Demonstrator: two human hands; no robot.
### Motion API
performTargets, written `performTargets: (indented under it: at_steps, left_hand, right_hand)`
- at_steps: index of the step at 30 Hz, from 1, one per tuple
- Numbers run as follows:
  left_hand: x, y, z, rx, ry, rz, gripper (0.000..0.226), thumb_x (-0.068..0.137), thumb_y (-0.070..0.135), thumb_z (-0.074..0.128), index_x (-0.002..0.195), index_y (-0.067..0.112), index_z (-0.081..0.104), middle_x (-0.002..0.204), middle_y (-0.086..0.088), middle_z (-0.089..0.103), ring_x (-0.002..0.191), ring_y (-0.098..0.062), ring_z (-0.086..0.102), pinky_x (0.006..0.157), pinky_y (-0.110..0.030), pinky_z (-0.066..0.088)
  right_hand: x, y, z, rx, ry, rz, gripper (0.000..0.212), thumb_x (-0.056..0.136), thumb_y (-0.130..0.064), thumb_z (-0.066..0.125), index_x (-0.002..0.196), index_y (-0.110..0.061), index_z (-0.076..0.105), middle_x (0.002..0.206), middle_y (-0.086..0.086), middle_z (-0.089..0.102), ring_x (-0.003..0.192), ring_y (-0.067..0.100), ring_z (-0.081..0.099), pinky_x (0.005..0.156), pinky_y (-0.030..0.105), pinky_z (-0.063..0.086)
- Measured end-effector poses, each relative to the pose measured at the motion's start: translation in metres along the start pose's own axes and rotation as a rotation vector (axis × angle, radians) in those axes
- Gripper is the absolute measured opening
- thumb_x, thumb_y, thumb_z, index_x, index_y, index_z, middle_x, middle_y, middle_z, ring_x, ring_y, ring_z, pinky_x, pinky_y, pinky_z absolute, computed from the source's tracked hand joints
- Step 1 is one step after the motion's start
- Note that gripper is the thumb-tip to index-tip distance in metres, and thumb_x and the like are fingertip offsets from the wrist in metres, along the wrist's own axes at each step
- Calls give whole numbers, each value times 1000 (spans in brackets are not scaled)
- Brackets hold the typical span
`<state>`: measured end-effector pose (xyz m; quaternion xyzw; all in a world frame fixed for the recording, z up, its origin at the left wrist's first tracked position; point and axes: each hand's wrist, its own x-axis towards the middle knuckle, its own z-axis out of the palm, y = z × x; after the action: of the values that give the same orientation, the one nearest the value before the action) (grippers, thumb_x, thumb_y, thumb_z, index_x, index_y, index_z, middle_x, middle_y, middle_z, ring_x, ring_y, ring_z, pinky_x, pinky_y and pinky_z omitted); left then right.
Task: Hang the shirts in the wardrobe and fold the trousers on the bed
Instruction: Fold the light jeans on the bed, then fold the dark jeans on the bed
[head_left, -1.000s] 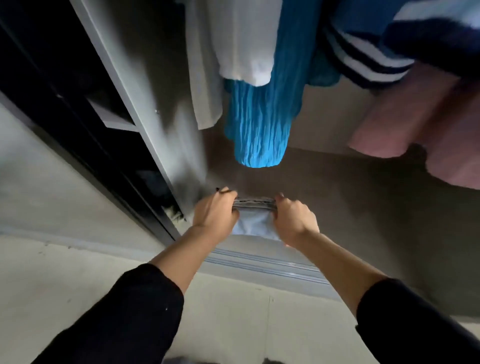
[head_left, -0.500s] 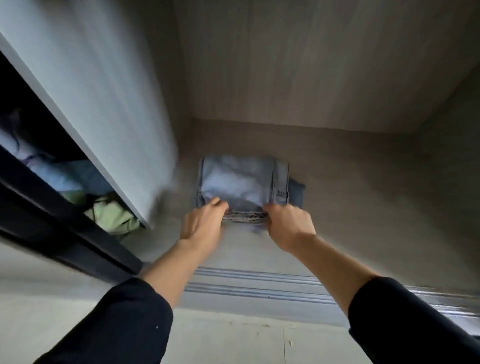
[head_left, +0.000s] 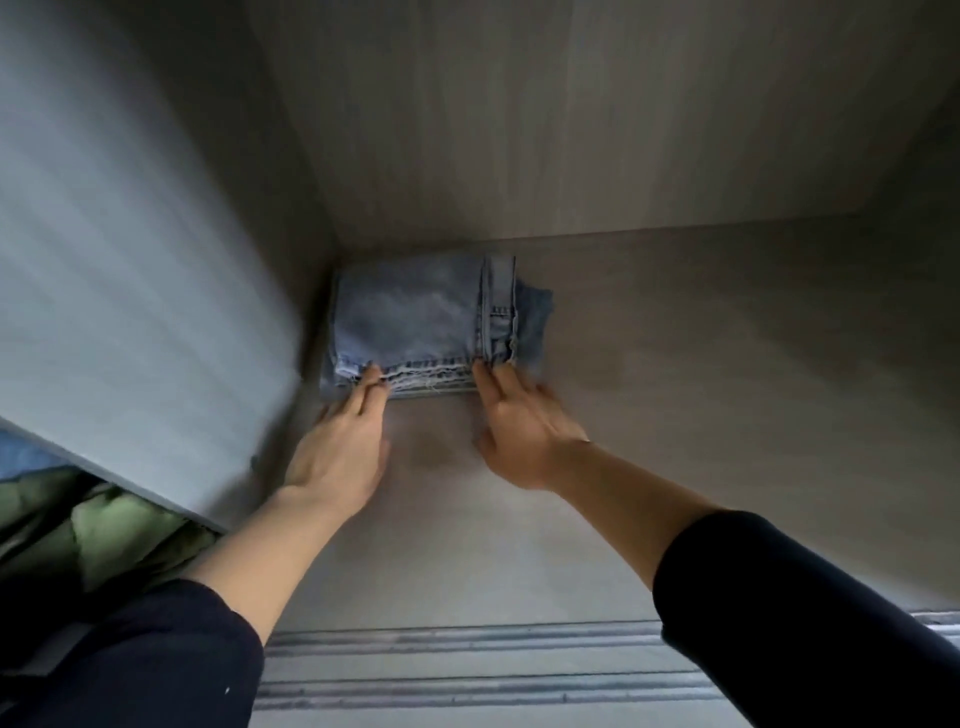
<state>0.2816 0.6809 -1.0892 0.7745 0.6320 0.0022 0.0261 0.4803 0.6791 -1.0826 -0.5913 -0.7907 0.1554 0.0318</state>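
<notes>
Folded jeans (head_left: 415, 317) lie on wardrobe floor (head_left: 701, 364) against its left wall, left hand (head_left: 340, 457) and right hand (head_left: 519, 436) flat, fingers spread, touching near edge; stowing step, next likely withdraw.

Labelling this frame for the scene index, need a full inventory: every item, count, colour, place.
folded jeans: 1, light blue denim, on the wardrobe floor in the back left corner
wardrobe floor: 1, pale wood grain, centre
back panel: 1, same pale wood, top
side partition: 1, grey-white, left, blurred
green garment: 1, green, lower left beyond the partition
blue fabric: 1, blue, left edge, too little visible to identify
sliding door tracks: 2 grooves, grey metal, bottom
sleeves: 2, black, bottom corners
left hand: open, fingertips at the jeans' near edge
right hand: open, fingertips at the jeans' near edge
</notes>
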Motion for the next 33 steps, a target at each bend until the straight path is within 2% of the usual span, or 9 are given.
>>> performTargets:
  at_steps: [4, 6, 10, 14, 18, 20, 23, 28, 33]
  left_hand:
    - [25, 1, 2, -55, -85, -76, 59, 98, 31, 42, 148, 12, 19, 161, 1, 1, 139, -30, 32, 106, -38, 33]
    - [40, -1, -2, -81, -114, -91, 60, 99, 36, 40, 149, 14, 16, 161, 2, -1, 140, -28, 30, 108, -36, 31]
    - [63, -10, -9, -95, -179, -111, 61, 98, 45, 36, 150, 20, 17, 160, 7, -1, 140, -27, 31, 108, -35, 31]
    - [59, -13, -10, -106, -256, -120, 62, 99, 43, 35, 152, 22, 11, 160, 8, -7, 146, -22, 15, 115, -32, 20]
    - [22, 9, -34, -173, -6, -118, 55, 99, 28, 39, 150, 15, 23, 160, 1, 11, 145, -21, 19, 113, -34, 25]
    - [-3, 25, -62, -228, -2, -107, 51, 98, 22, 41, 147, 13, 30, 159, -1, 15, 144, -19, 22, 111, -31, 26]
    - [-43, 48, -119, -275, -121, -92, 47, 98, 22, 40, 145, 16, 36, 160, 4, 12, 142, -19, 24, 108, -32, 30]
    - [-115, 89, -245, -308, -251, -101, 39, 95, 23, 41, 134, 20, 48, 158, 7, 19, 137, -20, 33, 101, -35, 37]
    - [-185, 138, -390, -331, -378, -34, 35, 95, 25, 41, 128, 21, 53, 156, 8, 23, 135, -19, 35, 101, -37, 39]
  right_hand:
    - [27, 4, 4, 25, -44, 9, 79, 98, -38, 42, 153, -13, -8, 160, 5, 5, 147, 23, 7, 116, 35, 10]
    - [40, 9, 6, 9, -33, 20, 81, 98, -46, 41, 153, -17, -11, 160, 4, 4, 146, 23, 7, 116, 38, 11]
    - [53, 18, 12, 7, -67, 41, 76, 96, -57, 33, 153, -27, -9, 159, -2, 5, 145, 25, 4, 115, 44, 8]
    - [49, 16, 15, 64, -123, 59, 76, 97, -57, 34, 154, -23, -4, 161, -4, -3, 148, 23, -5, 119, 44, 0]
    - [11, 4, -12, 284, -113, 145, 79, 96, -49, 45, 154, -17, 3, 161, 1, 3, 148, 23, 2, 120, 37, 9]
    - [-25, -10, -37, 292, -76, 148, 74, 97, -45, 45, 154, -15, 8, 161, 0, 9, 147, 21, 6, 118, 37, 12]
    - [-83, -34, -91, 238, -100, 167, 73, 96, -46, 45, 153, -16, 11, 159, -1, 14, 146, 19, 10, 116, 39, 15]
    - [-183, -82, -206, 233, -180, 278, 73, 94, -46, 49, 152, -19, 14, 157, 1, 19, 143, 23, 18, 112, 40, 22]
    - [-294, -132, -342, 236, -196, 402, 72, 92, -45, 54, 150, -20, 20, 154, 3, 24, 140, 25, 23, 110, 41, 27]
